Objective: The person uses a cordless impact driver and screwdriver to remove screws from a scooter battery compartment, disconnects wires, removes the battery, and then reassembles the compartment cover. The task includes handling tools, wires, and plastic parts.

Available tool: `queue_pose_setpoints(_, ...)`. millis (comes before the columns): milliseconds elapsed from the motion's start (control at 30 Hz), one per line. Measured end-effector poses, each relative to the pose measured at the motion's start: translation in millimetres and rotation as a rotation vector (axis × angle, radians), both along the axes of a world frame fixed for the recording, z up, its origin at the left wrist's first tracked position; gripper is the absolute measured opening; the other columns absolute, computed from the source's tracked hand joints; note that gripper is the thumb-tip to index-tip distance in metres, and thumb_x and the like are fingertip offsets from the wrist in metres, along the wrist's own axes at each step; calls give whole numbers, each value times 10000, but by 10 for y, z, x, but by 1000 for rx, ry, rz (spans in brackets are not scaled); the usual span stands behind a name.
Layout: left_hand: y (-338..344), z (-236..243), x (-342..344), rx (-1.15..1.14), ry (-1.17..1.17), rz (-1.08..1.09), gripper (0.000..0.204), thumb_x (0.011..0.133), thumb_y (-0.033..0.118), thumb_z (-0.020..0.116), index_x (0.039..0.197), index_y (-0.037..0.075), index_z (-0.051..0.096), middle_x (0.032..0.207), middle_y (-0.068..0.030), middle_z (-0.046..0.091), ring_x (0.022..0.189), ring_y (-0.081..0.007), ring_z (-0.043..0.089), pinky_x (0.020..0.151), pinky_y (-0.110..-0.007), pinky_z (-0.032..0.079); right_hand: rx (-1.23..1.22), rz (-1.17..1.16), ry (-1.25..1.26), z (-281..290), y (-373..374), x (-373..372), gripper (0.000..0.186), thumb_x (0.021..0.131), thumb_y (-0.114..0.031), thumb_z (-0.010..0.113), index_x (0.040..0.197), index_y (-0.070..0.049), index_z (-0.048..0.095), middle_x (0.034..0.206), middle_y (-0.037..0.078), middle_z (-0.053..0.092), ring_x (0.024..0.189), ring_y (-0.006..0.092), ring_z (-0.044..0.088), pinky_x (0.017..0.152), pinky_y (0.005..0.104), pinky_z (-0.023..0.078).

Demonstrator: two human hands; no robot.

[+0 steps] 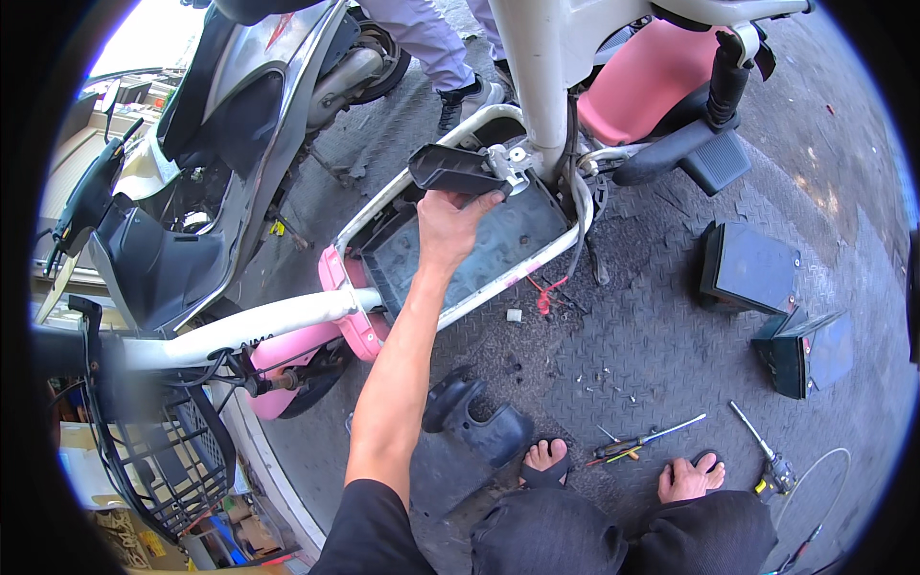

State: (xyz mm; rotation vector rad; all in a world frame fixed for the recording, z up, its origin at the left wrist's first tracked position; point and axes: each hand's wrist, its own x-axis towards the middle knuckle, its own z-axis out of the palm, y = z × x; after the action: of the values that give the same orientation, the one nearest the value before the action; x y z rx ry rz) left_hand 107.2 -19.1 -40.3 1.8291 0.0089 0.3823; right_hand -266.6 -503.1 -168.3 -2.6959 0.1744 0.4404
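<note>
My left hand (448,225) is closed around a dark angular plastic part (458,169), its thumb on the right. The part is held above the far end of an open battery compartment (470,251) in a white and pink scooter frame. Beside the part sits a silver metal bracket (516,165), near the white seat post (543,105). Whether part and bracket are joined, I cannot tell. My right hand (681,481) seems to be low by my right foot, partly covered by my dark trouser leg; its finger pose is unclear.
Two dark battery-like blocks (754,268) (815,353) lie at right. Screwdrivers (661,433), a long-shafted tool with a hose (778,471) and a black plastic cover (479,419) lie near my feet. Red wires (544,295) hang beside the frame. Another scooter (240,144) and a person's legs (426,48) are beyond.
</note>
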Motion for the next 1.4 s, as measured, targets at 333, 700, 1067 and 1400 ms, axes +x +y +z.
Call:
queue_pose_setpoints(333,25,181,15,318,63,13,381,895,117,957,1186,-52,779,1054,-98,849,987,-137,759,927,-342,602,-176,99,208,383,120,241,242,916,-285,775,1101,-138,824,1209,383,654,1210,699,575,1095,771,424)
queue_pose_setpoints(700,19,-99,-75,9,-1,-134,727,947,-14,878,1593,-39,546,1411,-103,707,1203,-141,692,1077,-349,584,55,144,-130,157,7,109,86,903,-93,722,913,-8,729,867,203,763,816,441,729,867,537,561)
queue_pose_setpoints(1067,179,-250,-37,-645,8,-228,533,979,-59,816,1473,22,635,1379,-47,727,1273,-162,663,1126,-335,493,-44,157,-178,176,0,92,99,889,-120,749,948,-44,770,835,205,764,828,475,723,940,609,534)
queue_pose_setpoints(1400,-154,389,-270,-190,159,-52,476,973,66,883,1389,35,654,1413,-55,705,1275,-199,667,1162,-366,487,12,112,-46,196,-9,89,105,916,-151,735,942,-53,761,900,190,784,898,473,720,962,613,522)
